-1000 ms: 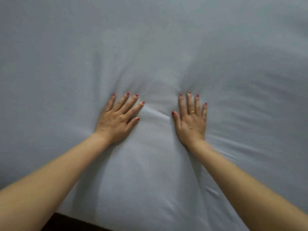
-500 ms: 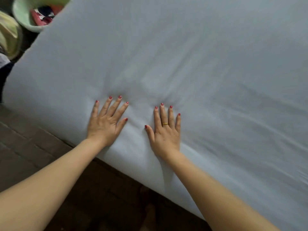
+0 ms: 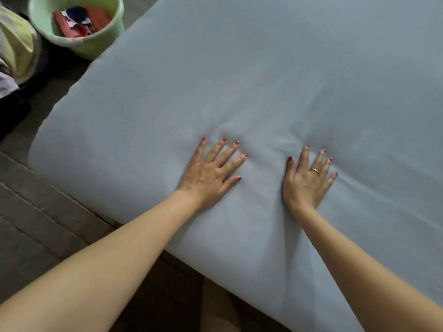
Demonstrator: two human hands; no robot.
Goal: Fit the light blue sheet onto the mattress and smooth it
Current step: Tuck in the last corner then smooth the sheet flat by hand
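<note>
since 0.5 s earlier both hands had slid apart across the light blue sheet (image 3: pixel 239 80). left hand (image 3: pixel 211 174) and right hand (image 3: pixel 308 182) pressed flat, fingers spread wide, holding nothing. sheet covered the mattress; faint creases between them suggested smoothing was nearly done.

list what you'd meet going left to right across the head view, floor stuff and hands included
yellow-green cloth bundle → green bucket holding red and blue cloth → left hand flat on the light blue sheet → right hand, gold ring on it, also flat on the sheet
</note>
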